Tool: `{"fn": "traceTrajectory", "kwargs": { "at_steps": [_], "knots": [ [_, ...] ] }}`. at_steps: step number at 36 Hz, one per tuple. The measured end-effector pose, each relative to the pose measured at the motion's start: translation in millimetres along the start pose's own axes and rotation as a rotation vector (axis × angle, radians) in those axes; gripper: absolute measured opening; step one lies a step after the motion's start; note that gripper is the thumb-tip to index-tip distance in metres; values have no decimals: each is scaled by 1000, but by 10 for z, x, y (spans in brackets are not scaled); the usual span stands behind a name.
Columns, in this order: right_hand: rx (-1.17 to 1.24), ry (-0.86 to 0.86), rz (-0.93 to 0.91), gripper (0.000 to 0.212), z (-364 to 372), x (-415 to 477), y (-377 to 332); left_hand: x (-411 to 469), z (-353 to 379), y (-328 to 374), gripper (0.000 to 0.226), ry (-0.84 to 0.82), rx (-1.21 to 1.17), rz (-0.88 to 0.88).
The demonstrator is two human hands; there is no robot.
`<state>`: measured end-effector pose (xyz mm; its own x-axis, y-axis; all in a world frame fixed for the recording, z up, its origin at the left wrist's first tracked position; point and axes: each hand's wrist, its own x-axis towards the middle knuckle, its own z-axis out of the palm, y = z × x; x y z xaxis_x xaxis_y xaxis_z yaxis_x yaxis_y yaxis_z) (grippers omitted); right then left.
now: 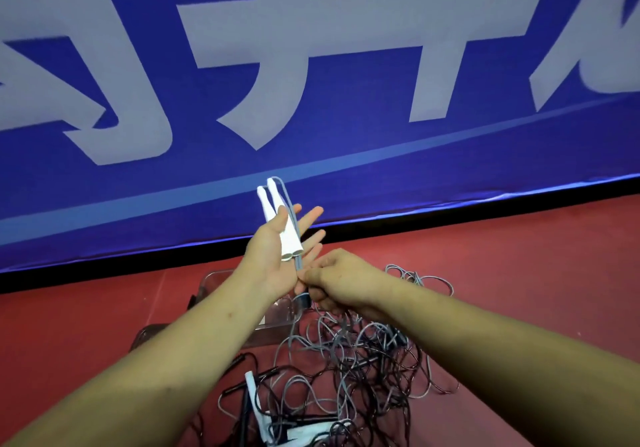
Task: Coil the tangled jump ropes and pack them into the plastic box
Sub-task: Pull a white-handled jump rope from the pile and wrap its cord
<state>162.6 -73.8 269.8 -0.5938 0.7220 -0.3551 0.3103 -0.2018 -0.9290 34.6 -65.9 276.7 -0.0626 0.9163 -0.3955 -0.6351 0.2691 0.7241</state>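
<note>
Above the plastic box [216, 282], white handles [281, 230]: two lie side by side across the palm of the left hand [270, 259], raised over the box; long axis runs up and away from the person, narrow tips far, open butts toward the wrist
Grey rope [289, 204]: leaves the far tips, doubles back along the handles, drops past the butts toward the box
Key relation: rope runs parallel to the handles; the right hand [341, 280] is nearer its free run, just below the butts, so winding would likely go around the left hand
Left hand pose: palm up, fingers straight and spread; thumb pressed over the handles, pinning them
Right hand pose: knuckles up; fingertips pinched together on the rope, close against the left palm's heel
Tangle [363, 360]: grey and black ropes heaped on the red floor [519, 273], just right of the box and nearer the person; spare white grips [263, 422] at its near edge
Blue banner [311, 76]: beyond the box
</note>
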Motion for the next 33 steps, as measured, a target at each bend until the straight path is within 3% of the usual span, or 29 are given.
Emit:
{"fn": "traceTrajectory", "kwargs": {
  "at_steps": [5,10,14,18,22,24,30,33],
  "knots": [
    [-6,-13,-60,27,-44,-40,-83,-20,60,63,26,6,-189,18],
    [-112,-4,-127,25,-51,-77,-150,92,42,39,15,116,-96,116],
    [-154,-82,-143,13,-95,-138,-165,116,6,88,13,134,175,260],
    [-448,-8,-249,17,-239,-159,-261,121,-59,143,7,145,748,444],
    [-792,137,-342,9,-414,-149,-318,58,-74,102,9,69,1002,278],
    [-780,177,-349,11,-503,-155,-311,8,-78,71,13,11,988,140],
    [-848,249,-370,20,-643,-127,-235,-10,-176,67,22,-175,1018,-29],
    [-925,285,-357,23,-718,-144,-220,-50,-214,65,12,-199,958,-106]
  ]
}}
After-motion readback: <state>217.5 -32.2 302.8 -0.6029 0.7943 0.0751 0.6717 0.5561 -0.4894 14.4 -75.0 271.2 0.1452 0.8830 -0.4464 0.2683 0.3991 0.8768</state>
